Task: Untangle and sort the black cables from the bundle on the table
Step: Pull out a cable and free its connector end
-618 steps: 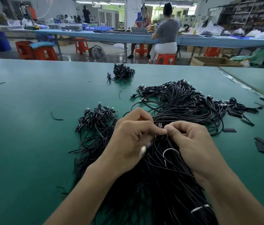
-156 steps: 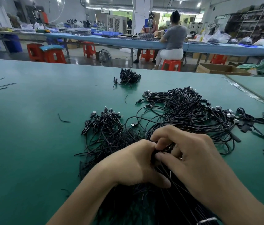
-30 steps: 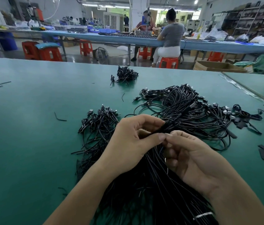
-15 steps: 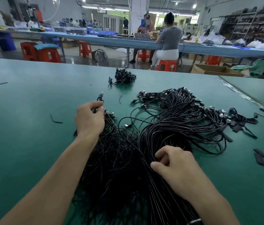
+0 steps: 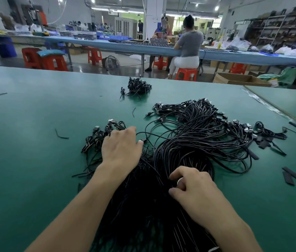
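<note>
Left hand (image 5: pixel 120 151) dropped flat onto cables (image 5: pixel 96 136); right hand (image 5: pixel 196 190) pinches bundle (image 5: pixel 198 142).

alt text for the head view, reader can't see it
A person's left hand lies flat on a smaller cable pile while the right hand pinches strands of the large tangled bundle of black cables on a green table. A small cable clump sits farther back.

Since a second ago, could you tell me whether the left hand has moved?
Yes. The left hand left the right hand at the bundle and went left onto the sorted pile.
</note>
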